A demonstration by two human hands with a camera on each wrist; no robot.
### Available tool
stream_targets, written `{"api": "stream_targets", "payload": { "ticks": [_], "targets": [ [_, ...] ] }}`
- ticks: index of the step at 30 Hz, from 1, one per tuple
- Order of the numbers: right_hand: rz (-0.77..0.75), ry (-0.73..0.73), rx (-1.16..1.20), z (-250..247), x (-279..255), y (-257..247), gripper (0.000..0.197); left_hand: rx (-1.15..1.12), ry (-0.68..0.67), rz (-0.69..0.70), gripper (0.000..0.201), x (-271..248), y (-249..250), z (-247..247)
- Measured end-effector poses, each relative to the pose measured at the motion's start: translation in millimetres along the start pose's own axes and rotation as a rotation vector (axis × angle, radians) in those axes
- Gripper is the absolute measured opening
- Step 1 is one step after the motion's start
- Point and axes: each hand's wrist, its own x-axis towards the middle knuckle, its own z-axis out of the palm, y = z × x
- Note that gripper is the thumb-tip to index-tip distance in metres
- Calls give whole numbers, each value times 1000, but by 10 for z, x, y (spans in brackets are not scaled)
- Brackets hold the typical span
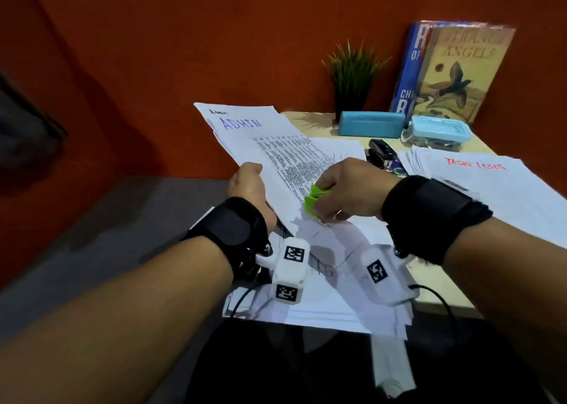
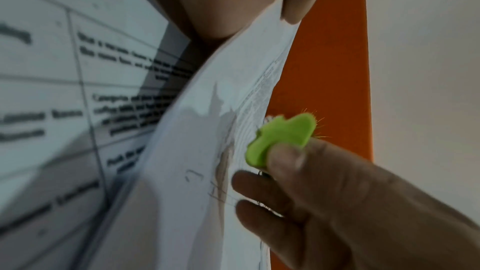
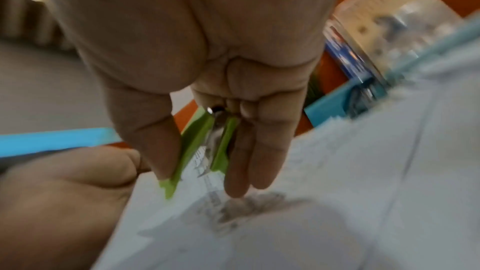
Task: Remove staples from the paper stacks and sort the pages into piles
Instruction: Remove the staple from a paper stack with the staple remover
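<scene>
Orange walls stand behind your pale counter (image 1: 322, 121), and the counter is full of paper. You hold one paper stack (image 1: 276, 158) up off the counter, tilted, over the loose pages (image 1: 331, 296) that lie flat in front of you. Your left hand (image 1: 248, 185) grips the stack at its left edge, thumb on top. Your right hand (image 1: 346, 192) pinches a green staple remover (image 1: 313, 201) between thumb and fingers. The remover sits right at the near corner of the stack. The right wrist view shows its metal teeth against the page, but it is too blurry to see a staple.

Paper is light and floppy. It bends in the left wrist view where your hand holds it. It tears fast, so I think you should hold it close to the corner you work on and pull softly. The remover is small and hard, so a firm pinch on its two green sides should do.

Further out, a pile marked ADMIN (image 1: 239, 121) lies at the back left. A pile with red writing (image 1: 478, 170) lies at the right. A black stapler (image 1: 382, 155) sits between them. Behind it are a blue case (image 1: 371, 123), a clear box with a blue lid (image 1: 438, 133), a small plant (image 1: 352, 75) and two books (image 1: 451, 69).
</scene>
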Motion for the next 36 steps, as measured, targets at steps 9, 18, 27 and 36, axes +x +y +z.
{"api": "stream_targets", "payload": {
  "ticks": [9, 18, 27, 36],
  "targets": [
    [-360, 140, -649, -144, -92, 180, 42, 245, -111, 43, 27, 8, 7, -88],
    [371, 272, -589, -1031, -467, 1056, 31, 216, -210, -41, 26, 338, 14, -205],
    [270, 478, -755, -1136, -736, 1137, 53, 37, -247, -172, 43, 292, 30, -244],
    [211, 83, 184, -938, -63, 445, 44, 54, -383, -136, 32, -8, 236, -124]
  ]
}}
